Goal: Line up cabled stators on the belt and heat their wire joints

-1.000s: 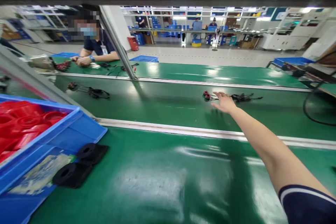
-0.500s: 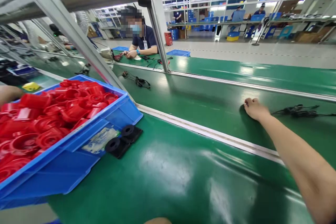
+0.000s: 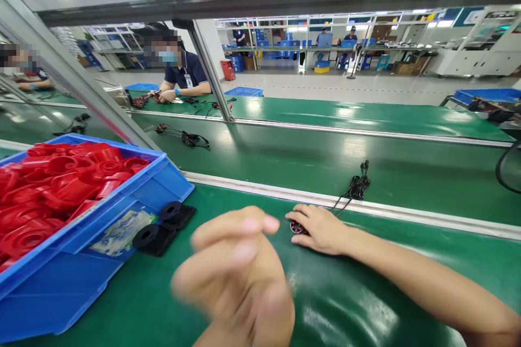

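a red bin [image 3: 228, 70] stands beside blue boxes [image 3: 237, 63] on the pale floor [image 3: 280, 80].

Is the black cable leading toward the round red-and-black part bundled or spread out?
Mostly bundled: the black cable is gathered in a clump, with loose strands trailing toward the round part.

Smooth, low-sheen plastic for the blue bin [image 3: 81, 279], with rough, torn paper-like remains of a label [image 3: 122, 233] on its side. Inside the bin, shinier red plastic cups [image 3: 81, 190]; just beside it, matt black blocks [image 3: 154, 244]. Right of the bin, smooth, strongly glossy green tabletop [image 3: 163, 309], black plastic-looking cable [image 3: 358, 188] and metallic-rimmed ring [image 3: 296, 227]. Behind the bin, satin metal post [image 3: 77, 69]; farther back, matt dark cloth shirt [image 3: 198, 71].
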`<state>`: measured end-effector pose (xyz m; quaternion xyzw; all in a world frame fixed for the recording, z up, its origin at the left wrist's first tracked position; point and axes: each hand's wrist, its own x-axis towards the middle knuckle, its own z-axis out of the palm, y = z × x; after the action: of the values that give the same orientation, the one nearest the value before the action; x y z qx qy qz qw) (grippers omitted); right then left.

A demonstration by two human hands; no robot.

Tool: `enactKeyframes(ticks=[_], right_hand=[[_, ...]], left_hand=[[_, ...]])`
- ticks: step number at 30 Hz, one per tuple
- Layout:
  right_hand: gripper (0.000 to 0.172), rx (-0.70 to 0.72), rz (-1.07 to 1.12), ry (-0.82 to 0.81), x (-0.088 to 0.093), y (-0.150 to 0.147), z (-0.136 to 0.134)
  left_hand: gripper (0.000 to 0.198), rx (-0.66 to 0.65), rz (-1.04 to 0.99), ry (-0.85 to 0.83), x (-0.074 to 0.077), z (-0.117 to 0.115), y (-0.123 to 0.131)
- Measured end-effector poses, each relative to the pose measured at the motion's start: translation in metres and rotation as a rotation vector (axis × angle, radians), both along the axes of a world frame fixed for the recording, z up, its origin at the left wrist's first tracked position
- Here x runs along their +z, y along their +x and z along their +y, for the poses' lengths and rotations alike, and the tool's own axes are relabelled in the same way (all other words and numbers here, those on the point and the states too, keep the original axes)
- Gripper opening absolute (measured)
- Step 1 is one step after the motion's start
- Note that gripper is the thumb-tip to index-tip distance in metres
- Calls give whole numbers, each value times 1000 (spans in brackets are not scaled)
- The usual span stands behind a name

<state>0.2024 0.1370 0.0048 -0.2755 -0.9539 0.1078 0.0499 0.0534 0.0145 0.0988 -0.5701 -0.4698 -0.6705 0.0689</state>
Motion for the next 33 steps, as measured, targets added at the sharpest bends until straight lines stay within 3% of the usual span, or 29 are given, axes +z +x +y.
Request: enactKeyframes(ticks=[1, 3, 6, 8, 10, 13, 17, 22, 28, 31, 33], right_hand=[[46, 6, 65, -4, 6, 10, 10], [42, -83, 92, 78, 15, 42, 40], [64, -314, -216, 297, 17, 104, 88], [65, -375, -300, 286, 10, 137, 107], [60, -396, -328, 260, 2, 158, 113], [43, -390, -338, 220, -2, 170, 108], [15, -435, -364, 99, 12, 190, 81], [17, -530, -343, -9, 27, 245, 3], [31, -770, -252, -154, 4, 309, -107], [44, -811, -139, -137, -8, 325, -137], [43, -812, -25, -55, -12, 331, -147]], left_hand=[[26, -24, 2, 42, -11, 11, -2], [21, -140, 130, -201, -42, 28, -9], [28, -222, 392, -565, -92, 34, -16], [28, -309, 551, -682, -115, 31, -15], [25, -359, 651, -740, -125, 29, -11], [25, -312, 724, -755, -126, 28, -5], [27, -211, 796, -731, -126, 28, -5], [21, -311, 852, -698, -128, 26, -1], [19, -535, 948, -621, -124, 7, 34], [25, -567, 1001, -592, -122, -4, 46], [25, -539, 988, -598, -122, -10, 49]])
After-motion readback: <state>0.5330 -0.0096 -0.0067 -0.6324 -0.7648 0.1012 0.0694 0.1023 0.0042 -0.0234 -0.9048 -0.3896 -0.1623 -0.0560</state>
